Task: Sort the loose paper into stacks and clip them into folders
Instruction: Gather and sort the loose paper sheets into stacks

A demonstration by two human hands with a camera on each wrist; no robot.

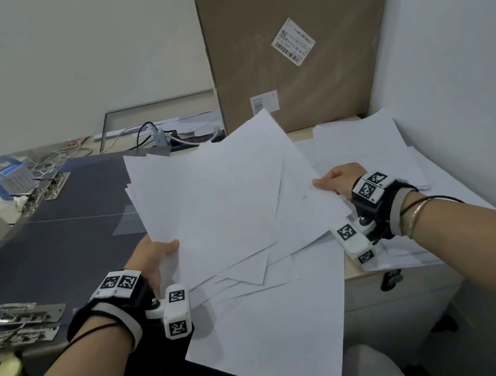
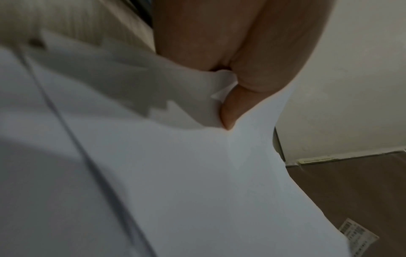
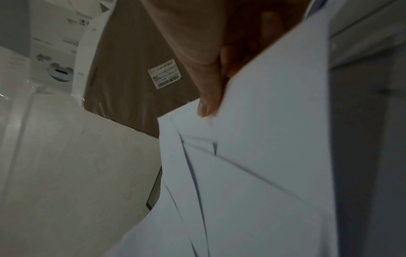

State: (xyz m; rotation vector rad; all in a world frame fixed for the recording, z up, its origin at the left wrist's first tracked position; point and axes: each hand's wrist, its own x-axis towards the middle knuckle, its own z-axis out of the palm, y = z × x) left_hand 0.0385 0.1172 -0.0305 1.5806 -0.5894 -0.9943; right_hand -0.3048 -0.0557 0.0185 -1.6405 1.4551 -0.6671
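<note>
A person's two hands lift a fanned, uneven sheaf of blank white paper [image 1: 219, 199] above the table [image 1: 53, 255], its sheets skewed at different angles with corners jutting out. The left hand [image 1: 156, 257] grasps the sheaf's near left edge, thumb on top; the left wrist view shows the thumb [image 2: 232, 111] pressed into the bent paper. The right hand [image 1: 338, 180] pinches the right edge, its grip closed on several overlapping sheets, as the right wrist view confirms. More loose sheets [image 1: 364, 140] lie spread on the pale table surface at right, under and beyond the right hand, and one large sheet [image 1: 277, 341] hangs over the near edge. Dark folders [image 1: 36, 251] lie open flat at left, with metal clips [image 1: 14, 317] resting on them near and far [image 1: 45, 190]. A tall cardboard box [image 1: 295, 30] with shipping labels stands against the wall behind the paper. Cables and a blue box [image 1: 9, 183] clutter the far left.
</note>
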